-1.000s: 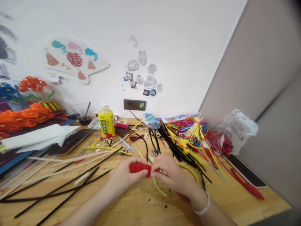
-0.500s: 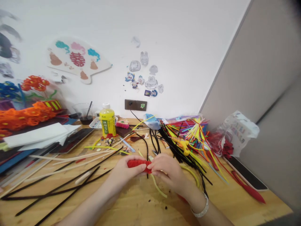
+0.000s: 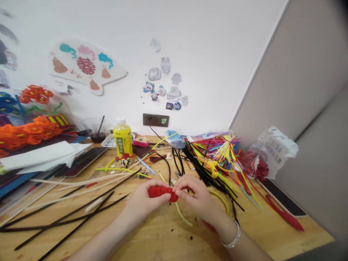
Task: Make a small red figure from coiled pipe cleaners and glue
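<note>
A thick red roll (image 3: 159,192), seemingly wound from pipe cleaner, is held above the middle of the table. My left hand (image 3: 148,197) is closed around its left part, the thumb lying along the front. At the roll's right end my right hand (image 3: 191,195) pinches with thumb and index finger. A red strand runs back under the right palm, and more red shows below that wrist; I take it for pipe cleaner. Beneath the hands lies a pale yellow-green pipe cleaner (image 3: 183,215). Parts of the roll are hidden by fingers.
Black pipe cleaners (image 3: 81,210) spread over the left side. At the back right lies a heap of coloured pipe cleaners (image 3: 225,148) with a yellow glue gun (image 3: 213,168). A yellow drink bottle (image 3: 123,139) stands behind the hands. A dark phone (image 3: 282,197) lies at the right edge.
The right hand's fingers have risen slightly and now pinch at the roll's upper right end, so more of the roll shows. The view has shifted a little.
</note>
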{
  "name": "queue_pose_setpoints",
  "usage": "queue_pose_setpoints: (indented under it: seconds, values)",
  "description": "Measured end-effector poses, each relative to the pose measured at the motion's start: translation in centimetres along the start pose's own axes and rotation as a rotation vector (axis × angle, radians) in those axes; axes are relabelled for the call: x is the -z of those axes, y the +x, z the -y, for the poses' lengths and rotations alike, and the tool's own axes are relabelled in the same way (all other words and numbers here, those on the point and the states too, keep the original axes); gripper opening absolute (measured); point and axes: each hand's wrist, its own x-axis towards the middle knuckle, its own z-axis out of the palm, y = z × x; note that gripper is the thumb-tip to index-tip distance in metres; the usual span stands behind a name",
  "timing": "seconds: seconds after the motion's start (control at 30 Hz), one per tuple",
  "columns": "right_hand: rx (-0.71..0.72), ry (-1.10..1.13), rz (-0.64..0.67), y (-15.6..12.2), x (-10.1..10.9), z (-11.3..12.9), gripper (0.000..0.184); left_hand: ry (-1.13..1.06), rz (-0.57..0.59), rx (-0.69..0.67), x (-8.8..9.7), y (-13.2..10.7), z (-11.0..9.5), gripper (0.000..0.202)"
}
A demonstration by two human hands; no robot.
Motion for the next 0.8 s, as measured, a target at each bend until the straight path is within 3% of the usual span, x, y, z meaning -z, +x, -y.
queue_pose_setpoints:
  seconds: [0.1, 0.23, 0.37, 0.57, 0.67, 0.8]
  values:
    - [-0.049, 0.112, -0.031, 0.2, -0.1, -0.5, 0.013, 0.078, -0.012, -0.023, 0.2, -0.2, -0.4, 0.020]
    - [-0.204, 0.306, 0.029, 0.3, 0.0, -1.1, 0.021, 0.107, 0.022, -0.051, 0.3, -0.4, -0.6, 0.020]
    - [-0.396, 0.451, 0.012, 0.3, -0.2, -1.4, 0.028, 0.005, 0.073, -0.057, 0.2, -0.7, -0.3, 0.018]
    - [-0.516, 0.591, -0.112, -0.1, -2.8, -2.4, 0.038, -0.205, -0.022, -0.001, -0.2, -0.4, 0.1, 0.022]
    - [-0.513, 0.535, -0.107, -0.6, -3.9, -2.9, 0.034, -0.284, -0.081, 0.017, -0.1, -0.2, 0.3, 0.024]
    - [-0.337, 0.124, -0.047, -1.1, -4.3, -2.0, 0.025, -0.206, -0.223, -0.009, 0.1, 0.0, 0.3, 0.025]
